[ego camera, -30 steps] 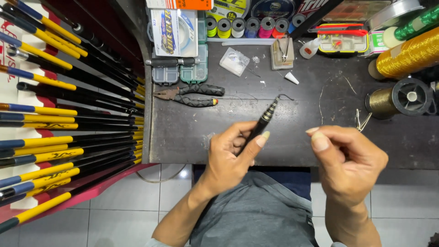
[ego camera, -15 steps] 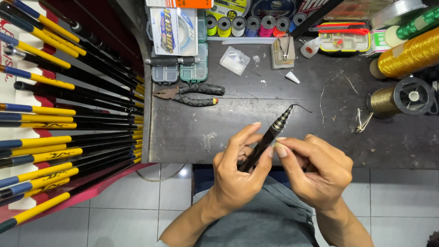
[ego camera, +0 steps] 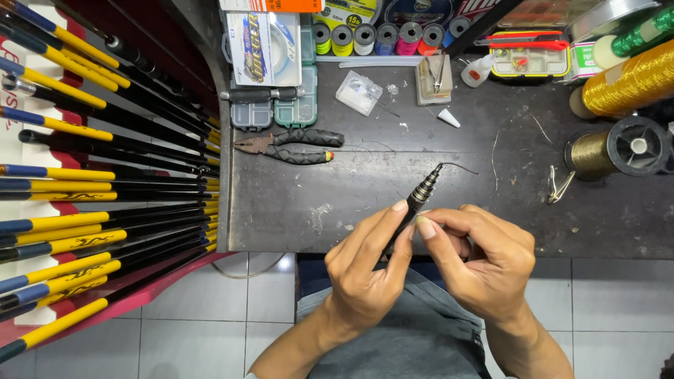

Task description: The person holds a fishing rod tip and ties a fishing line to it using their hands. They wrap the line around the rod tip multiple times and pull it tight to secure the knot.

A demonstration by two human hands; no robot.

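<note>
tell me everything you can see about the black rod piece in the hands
The rod piece is a slim black shaft, glossy like plastic or carbon, with pale metallic rings banding its upper end. A thin dark line curls away from its tip. It tilts up and to the right, just above the near edge of the dark workbench. The left hand pinches it from the left and the right hand presses a thumb on it from the right. Its lower end is hidden behind the fingers.

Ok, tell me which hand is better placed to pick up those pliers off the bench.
Left, probably. The pliers lie on the left hand's side of the bench, while the right hand would have to cross over. Both currently share a grip on the dark rod piece.
</note>
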